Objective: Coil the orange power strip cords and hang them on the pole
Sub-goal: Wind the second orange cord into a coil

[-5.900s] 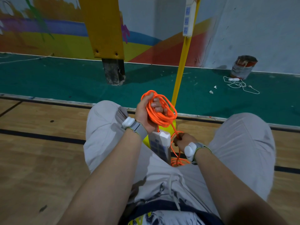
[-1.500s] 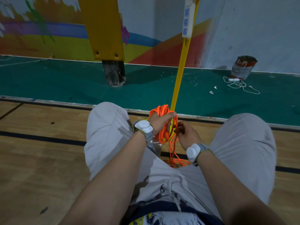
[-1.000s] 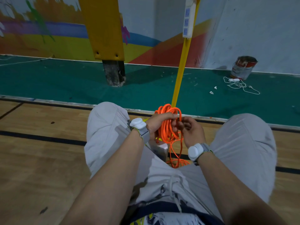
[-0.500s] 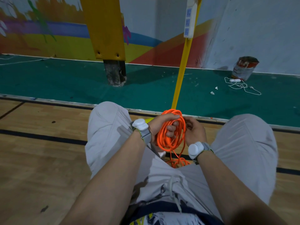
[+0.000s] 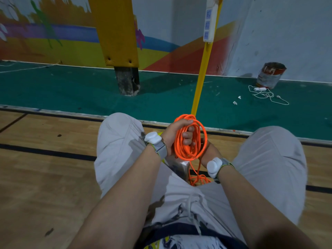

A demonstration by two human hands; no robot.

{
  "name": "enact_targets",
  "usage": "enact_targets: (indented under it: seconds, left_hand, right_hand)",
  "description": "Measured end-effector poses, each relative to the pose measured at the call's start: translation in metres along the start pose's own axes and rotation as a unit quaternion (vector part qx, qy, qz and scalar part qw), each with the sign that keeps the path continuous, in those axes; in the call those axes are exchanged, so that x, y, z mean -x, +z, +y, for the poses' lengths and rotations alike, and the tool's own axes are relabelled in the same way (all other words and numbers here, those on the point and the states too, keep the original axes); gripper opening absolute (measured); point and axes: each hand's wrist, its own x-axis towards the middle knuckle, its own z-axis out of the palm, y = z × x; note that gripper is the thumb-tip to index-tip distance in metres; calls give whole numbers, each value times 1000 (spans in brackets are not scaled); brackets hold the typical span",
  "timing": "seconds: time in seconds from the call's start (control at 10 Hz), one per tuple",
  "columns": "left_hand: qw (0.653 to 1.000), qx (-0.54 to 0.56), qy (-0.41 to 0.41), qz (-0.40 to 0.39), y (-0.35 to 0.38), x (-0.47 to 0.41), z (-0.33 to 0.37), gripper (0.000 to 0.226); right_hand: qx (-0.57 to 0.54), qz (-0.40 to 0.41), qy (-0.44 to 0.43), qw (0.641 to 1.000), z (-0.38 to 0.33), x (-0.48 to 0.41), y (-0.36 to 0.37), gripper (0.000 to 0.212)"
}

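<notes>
Though far from paint can (image 5: 270,75) — orange coil (image 5: 177,148) in left hand (image 5: 172,132)

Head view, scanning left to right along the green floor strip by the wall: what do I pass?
Yellow padded post → thin yellow pole → white scraps → paint can. The white cord bundle overlaps the can, so it is left unplaced.

two hands (image 5: 172,135) (image 5: 209,152), one coil (image 5: 179,148), one pole (image 5: 203,69)
</notes>
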Motion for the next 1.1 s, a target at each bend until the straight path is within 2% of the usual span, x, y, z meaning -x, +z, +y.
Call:
enact_targets:
  seconds: [0.2,0.3,0.4,0.5,0.7,0.8,1.0,1.1]
  left_hand:
    - [999,4,37,39,2,-2,1,29]
    - [996,34,59,52,0,-1,4,30]
    - [993,61,81,60,-3,-1,6,34]
    - [991,69,90,70,-2,-1,5,34]
    - [984,91,118,98,-3,0,10,31]
    - [980,94,132,117,-3,0,10,31]
    - [969,96,171,148,-2,0,13,34]
    - [963,104,190,162,-4,0,15,34]
  right_hand:
    - [-125,31,-3,992,15,-15,11,14]
    - [-145,63,4,987,-5,0,-3,17]
    - [-127,101,-17,987,-13,7,-11,34]
    - [-96,98,-2,991,-11,8,-12,39]
    - [-13,-41,36,998,-3,6,-2,42]
    - [-39,-48,40,997,-3,4,1,42]
    - [-94,-14,47,994,-3,4,0,71]
    - [-73,4,34,997,-2,5,-3,61]
